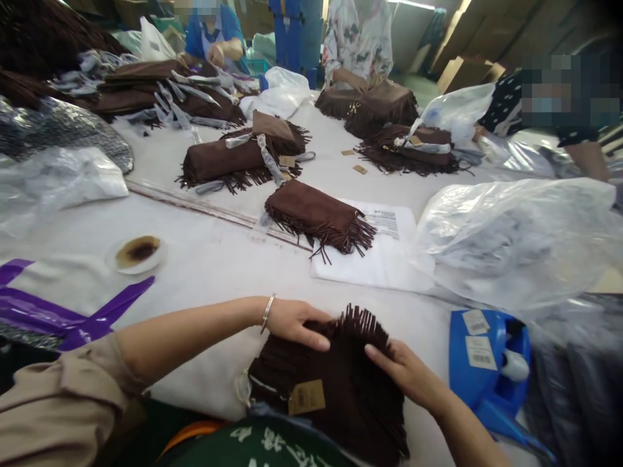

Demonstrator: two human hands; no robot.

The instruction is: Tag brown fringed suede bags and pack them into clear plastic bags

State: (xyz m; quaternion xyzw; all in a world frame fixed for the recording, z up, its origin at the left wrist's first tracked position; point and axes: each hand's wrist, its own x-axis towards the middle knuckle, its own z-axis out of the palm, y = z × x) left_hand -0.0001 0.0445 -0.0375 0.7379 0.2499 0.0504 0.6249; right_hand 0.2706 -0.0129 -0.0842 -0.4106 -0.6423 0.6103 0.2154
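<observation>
A dark brown fringed bag (335, 383) lies at the table's near edge, close to my body. A tan paper tag (306, 397) rests on it. My left hand (299, 324), with a bangle at the wrist, grips the bag's far left edge, thumb on top and fingers mostly hidden. On the right side, my right hand (402, 370) holds the fringed edge, its thumb over the strands and its fingers underneath. Beyond my hands another brown fringed bag (316, 211) sits partly on a white printed sheet (384, 253).
A blue tape dispenser (479, 363) stands at right, near a large clear plastic bag (516, 240). A small dish with dark liquid (139, 253) is at left. Farther back are more fringed bags (224, 159) and several people at the table's far and right sides.
</observation>
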